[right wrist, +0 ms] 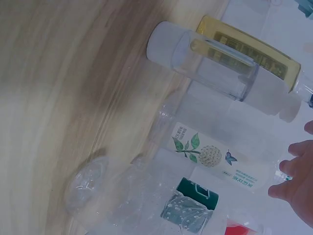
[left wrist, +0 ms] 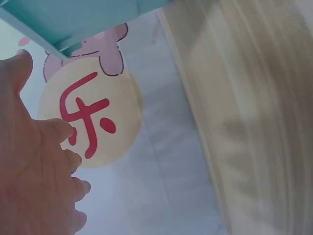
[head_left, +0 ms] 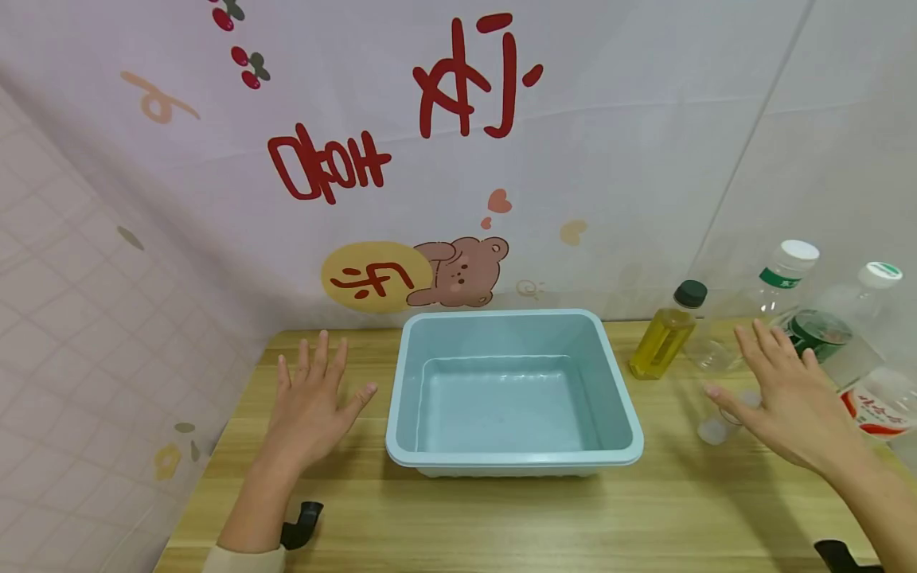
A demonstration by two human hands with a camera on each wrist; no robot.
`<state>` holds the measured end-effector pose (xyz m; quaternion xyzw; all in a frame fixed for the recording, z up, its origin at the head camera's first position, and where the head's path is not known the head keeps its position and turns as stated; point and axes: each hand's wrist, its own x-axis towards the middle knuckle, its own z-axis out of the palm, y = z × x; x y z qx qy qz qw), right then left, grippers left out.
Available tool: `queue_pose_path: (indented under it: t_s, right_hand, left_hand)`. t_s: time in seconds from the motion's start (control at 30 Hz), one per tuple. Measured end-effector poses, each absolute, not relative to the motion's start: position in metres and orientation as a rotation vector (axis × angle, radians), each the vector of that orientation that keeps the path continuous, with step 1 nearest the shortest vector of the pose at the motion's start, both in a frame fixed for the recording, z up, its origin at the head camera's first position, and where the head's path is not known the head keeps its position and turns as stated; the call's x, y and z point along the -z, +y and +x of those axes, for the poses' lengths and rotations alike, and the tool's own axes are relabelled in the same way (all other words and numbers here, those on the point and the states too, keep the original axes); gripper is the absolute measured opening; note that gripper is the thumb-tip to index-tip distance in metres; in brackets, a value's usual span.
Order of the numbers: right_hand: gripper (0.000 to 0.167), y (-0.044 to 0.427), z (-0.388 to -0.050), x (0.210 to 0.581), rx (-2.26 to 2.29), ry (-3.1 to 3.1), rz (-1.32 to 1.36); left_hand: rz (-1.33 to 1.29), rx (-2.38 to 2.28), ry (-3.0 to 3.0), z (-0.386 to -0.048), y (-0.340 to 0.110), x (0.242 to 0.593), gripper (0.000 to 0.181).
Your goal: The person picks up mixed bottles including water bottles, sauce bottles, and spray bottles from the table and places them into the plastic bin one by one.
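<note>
Blue basin (head_left: 516, 459), centre of frame: judged light, stiff; hold by 2 opposite edges. Left hand (head_left: 308, 418), frame left, and right hand (head_left: 791, 402), frame right: fingers spread, both empty. Green-banded clear bottle (head_left: 770, 297), frame right: likely light, slippery.

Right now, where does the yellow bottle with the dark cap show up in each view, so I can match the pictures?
Head: the yellow bottle is right of centre, between the pale blue basin and the right hand.
Left wrist: not in it.
Right wrist: upper right, partly behind a clear container with white ends.
Shared landmark: the wooden tabletop, visible in all three views.
</note>
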<state>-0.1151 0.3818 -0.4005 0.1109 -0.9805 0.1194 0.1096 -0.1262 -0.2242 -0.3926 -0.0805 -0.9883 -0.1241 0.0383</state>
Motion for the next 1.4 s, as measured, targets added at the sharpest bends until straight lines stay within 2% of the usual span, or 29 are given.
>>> queue_pose_path:
  t_s: [0.23, 0.47, 0.83, 1.4]
  right_hand:
    - [0.114, 0.382, -0.108, 0.402, -0.406, -2.856, 0.285]
    - [0.116, 0.384, -0.097, 0.405, -0.423, -2.879, 0.152]
    - [0.09, 0.387, -0.09, 0.412, -0.58, -2.77, 0.141]
    - [0.069, 0.396, -0.088, 0.43, -0.724, -2.798, 0.078]
  left_hand:
    - [-0.286, 0.523, -3.008, -0.124, -0.218, 0.384, 0.093]
    - [-0.324, 0.646, -2.928, -0.124, -0.209, 0.38, 0.086]
    - [-0.371, 0.86, -2.723, -0.125, -0.195, 0.39, 0.075]
    - [-0.568, 1.141, -2.464, -0.126, -0.182, 0.405, 0.052]
